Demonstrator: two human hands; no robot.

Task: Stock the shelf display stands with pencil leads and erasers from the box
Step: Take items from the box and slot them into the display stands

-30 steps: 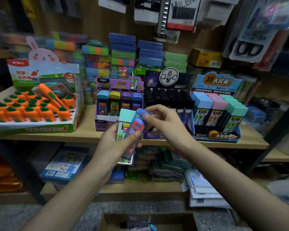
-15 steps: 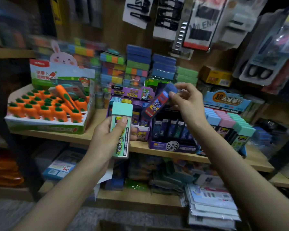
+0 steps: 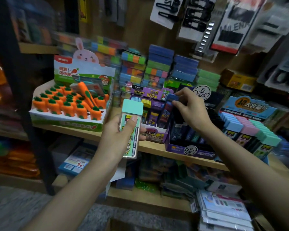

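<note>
Head view: the right hand (image 3: 191, 112), pinching the blue-capped lead case (image 3: 168, 105), has lowered it into the right end of the purple display stand (image 3: 154, 135), so this piece is nearly stocked. The left hand (image 3: 118, 137) grips the mint-capped lead case (image 3: 132, 108) just before that stand. A carrot tray (image 3: 62, 122) sits left of it; a dark stand (image 3: 190, 150) crowds its right.

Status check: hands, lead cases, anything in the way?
Left hand grips mint-capped lead case. Right hand pinches blue-capped lead case at purple display stand. Nothing seen blocking.
</note>
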